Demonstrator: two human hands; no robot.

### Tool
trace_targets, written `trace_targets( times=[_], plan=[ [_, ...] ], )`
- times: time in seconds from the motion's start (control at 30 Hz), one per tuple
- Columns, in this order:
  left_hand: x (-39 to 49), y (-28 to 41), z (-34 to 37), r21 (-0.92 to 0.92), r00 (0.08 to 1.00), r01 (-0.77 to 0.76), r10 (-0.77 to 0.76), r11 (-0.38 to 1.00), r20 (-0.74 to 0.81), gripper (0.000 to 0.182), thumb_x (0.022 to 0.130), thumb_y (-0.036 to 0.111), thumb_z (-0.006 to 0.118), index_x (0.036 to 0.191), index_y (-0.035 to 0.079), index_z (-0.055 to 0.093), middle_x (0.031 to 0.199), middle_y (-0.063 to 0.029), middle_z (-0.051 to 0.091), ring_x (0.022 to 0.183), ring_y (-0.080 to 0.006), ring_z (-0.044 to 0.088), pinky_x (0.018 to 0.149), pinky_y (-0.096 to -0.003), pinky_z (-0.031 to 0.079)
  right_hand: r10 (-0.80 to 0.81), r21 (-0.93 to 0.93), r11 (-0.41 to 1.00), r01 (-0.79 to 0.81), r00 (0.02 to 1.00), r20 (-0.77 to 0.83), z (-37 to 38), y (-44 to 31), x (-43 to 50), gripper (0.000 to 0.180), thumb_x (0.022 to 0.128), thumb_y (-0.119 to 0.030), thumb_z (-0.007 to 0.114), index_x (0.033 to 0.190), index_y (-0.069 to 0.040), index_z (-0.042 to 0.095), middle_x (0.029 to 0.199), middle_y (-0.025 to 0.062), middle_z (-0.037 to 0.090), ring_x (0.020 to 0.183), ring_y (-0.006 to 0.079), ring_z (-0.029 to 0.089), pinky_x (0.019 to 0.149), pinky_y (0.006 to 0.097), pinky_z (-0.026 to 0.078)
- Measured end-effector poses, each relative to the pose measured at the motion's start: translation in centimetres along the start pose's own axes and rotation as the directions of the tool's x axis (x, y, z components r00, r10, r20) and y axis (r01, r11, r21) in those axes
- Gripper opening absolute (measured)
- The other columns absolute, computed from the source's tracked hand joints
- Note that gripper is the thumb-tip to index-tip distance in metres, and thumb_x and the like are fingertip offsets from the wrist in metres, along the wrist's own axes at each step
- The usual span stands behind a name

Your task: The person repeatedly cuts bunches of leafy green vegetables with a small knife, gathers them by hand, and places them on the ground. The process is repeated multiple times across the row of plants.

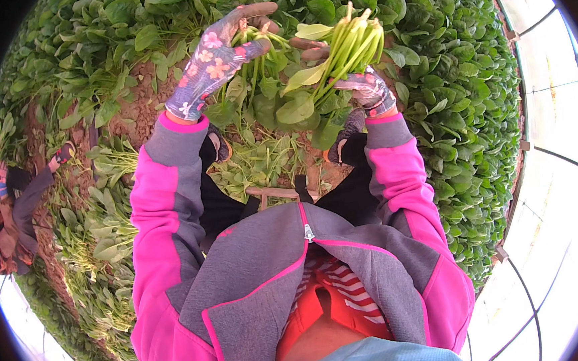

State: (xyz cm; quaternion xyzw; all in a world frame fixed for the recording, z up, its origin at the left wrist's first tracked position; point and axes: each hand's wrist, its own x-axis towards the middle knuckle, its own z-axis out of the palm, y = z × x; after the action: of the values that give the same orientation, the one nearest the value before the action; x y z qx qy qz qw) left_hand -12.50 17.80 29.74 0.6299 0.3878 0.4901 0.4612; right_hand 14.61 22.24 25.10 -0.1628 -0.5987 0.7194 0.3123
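Note:
My left hand [213,62], in a flowered glove with soiled fingertips, pinches a few spinach plants [256,72] near their root ends. Their leaves hang down between my hands. A thicker spinach bunch [352,47] is in my right hand [370,89], which wears a similar glove. That bunch is tilted, its pale cut or root ends upward and its leaves drooping below. My right fingers are partly hidden behind the stems. Both hands are raised close together in front of the standing spinach [306,0].
Loose leaves [262,157] litter the soil between my shoes. A small wooden frame [280,192] is between my legs. Picked spinach [106,228] lies in piles along my left. Another person [10,215] crouches at far left. Dense spinach [458,118] grows to my right, beside a translucent sheeted wall [556,116].

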Motion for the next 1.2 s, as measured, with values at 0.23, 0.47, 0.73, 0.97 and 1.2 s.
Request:
trace_targets(
  times=[0.23, 0.47, 0.73, 0.97, 1.2],
  plan=[
    [-0.1, 0.1, 1.8, 0.215, 0.994, -0.106, 0.112, 0.971, -0.017, 0.044, 0.086, 0.002, 0.062, 0.129, 0.006, 0.052, 0.099, -0.0051, 0.06, 0.095, -0.0123, 0.056, 0.088, -0.0274, 0.043, 0.26, 0.109, 0.96, -0.259, 0.965, 0.004, 0.9, -0.5, -0.1, 0.104, 0.066, -0.054, 0.077, 0.143, -0.002, 0.031, 0.138, 0.0148, 0.046, 0.119, 0.0253, 0.053, 0.097, 0.0365, 0.047],
    [0.1, -1.8, 2.9, 0.23, 0.988, -0.124, 0.142, 0.965, -0.064, 0.046, 0.083, 0.0, 0.062, 0.127, 0.009, 0.053, 0.097, -0.0069, 0.06, 0.092, -0.0195, 0.058, 0.085, -0.031, 0.045, 0.248, 0.19, 0.951, -0.243, 0.969, 0.0, 0.9, 0.0, -0.7, 0.111, 0.065, -0.059, 0.076, 0.145, -0.002, 0.025, 0.141, 0.0161, 0.042, 0.125, 0.027, 0.048, 0.102, 0.0389, 0.044],
    [-0.5, -2.7, 2.4, 0.689, 0.974, -0.168, 0.225, 0.705, 0.007, 0.052, 0.076, 0.0, 0.06, 0.126, 0.014, 0.053, 0.112, -0.0076, 0.063, 0.101, -0.0253, 0.061, 0.085, -0.0379, 0.045, 0.229, 0.151, 0.964, -0.219, 0.972, -0.049, 0.3, 0.9, -0.7, 0.099, 0.069, -0.049, 0.078, 0.144, -0.004, 0.031, 0.142, 0.0134, 0.041, 0.126, 0.0264, 0.047, 0.102, 0.0376, 0.042],
    [-0.9, -2.6, 2.4, 0.808, 0.9, -0.32, 0.424, 0.495, 0.097, 0.048, 0.071, 0.007, 0.063, 0.118, 0.01, 0.055, 0.108, -0.0092, 0.063, 0.097, -0.0304, 0.061, 0.081, -0.04, 0.047, 0.168, -0.034, 0.985, -0.169, 0.985, -0.028, 1.3, 0.5, -0.8, 0.064, 0.084, -0.036, 0.067, 0.134, -0.002, 0.047, 0.133, 0.0118, 0.052, 0.121, 0.0235, 0.05, 0.102, 0.0367, 0.041],
    [-1.3, -4.0, 1.8, 0.799, 0.964, -0.218, 0.254, 0.561, 0.085, 0.035, 0.071, 0.008, 0.065, 0.105, 0.011, 0.061, 0.09, -0.0084, 0.067, 0.084, -0.0315, 0.064, 0.074, -0.0413, 0.05, 0.107, 0.216, 0.97, -0.108, 0.994, 0.016, 1.3, -1.0, 0.3, 0.071, 0.082, -0.037, 0.065, 0.137, 0.002, 0.043, 0.145, 0.0177, 0.038, 0.13, 0.0286, 0.042, 0.103, 0.0391, 0.04]
  ],
)
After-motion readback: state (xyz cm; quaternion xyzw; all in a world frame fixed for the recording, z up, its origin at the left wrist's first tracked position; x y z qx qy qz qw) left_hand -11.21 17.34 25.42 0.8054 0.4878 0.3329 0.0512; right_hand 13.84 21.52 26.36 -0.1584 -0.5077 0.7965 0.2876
